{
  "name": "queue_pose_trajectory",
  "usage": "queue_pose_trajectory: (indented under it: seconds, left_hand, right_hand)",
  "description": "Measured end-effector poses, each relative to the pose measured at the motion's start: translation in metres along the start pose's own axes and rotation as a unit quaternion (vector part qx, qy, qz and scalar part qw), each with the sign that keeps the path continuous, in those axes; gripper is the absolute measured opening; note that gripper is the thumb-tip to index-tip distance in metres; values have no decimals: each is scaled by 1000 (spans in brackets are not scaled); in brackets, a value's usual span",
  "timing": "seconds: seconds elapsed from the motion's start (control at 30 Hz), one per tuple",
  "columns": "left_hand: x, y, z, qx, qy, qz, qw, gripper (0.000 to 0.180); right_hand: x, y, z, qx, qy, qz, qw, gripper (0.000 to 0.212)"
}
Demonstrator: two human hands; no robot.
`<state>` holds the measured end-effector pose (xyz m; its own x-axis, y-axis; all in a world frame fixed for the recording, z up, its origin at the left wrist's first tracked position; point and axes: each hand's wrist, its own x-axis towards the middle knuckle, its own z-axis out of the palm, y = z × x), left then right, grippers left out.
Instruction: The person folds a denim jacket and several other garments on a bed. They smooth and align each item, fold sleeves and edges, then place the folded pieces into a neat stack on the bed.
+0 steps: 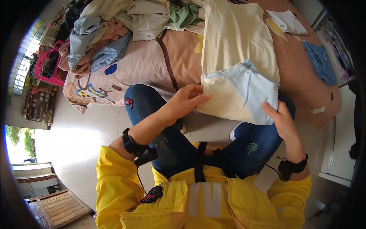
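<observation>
A cream garment with a light-blue part lies over the near edge of the bed, its lower end folded up over itself. My left hand is at its left edge, fingers and thumb closed together on the cloth; the fingertips are partly hidden. At the lower right corner, my right hand grips the light-blue part, thumb on top and the other fingers underneath. The folded end hangs above my knees.
A heap of clothes covers the bed's far left. Folded white and blue clothes lie at the right on the brown patterned bedsheet. A pink plastic chair and a shoe rack stand left; a white cabinet stands right.
</observation>
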<state>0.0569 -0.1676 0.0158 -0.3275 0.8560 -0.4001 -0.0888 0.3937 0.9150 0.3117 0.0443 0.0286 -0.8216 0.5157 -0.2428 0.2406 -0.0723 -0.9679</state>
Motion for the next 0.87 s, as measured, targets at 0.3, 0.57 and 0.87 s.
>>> queue_pose_trajectory:
  seconds: [0.3,0.57,0.87]
  left_hand:
    - [9,21,16,343,50,481,805,101]
    - [-6,49,7,287,-394,150,860,23]
    - [99,86,-35,-29,72,98,992,47]
  right_hand:
    - [-14,-40,16,-419,-236,-326,814,55]
    - [-8,-36,-6,-361,-310,-269,837,58]
    - [83,-24,-42,83,91,-18,992,40]
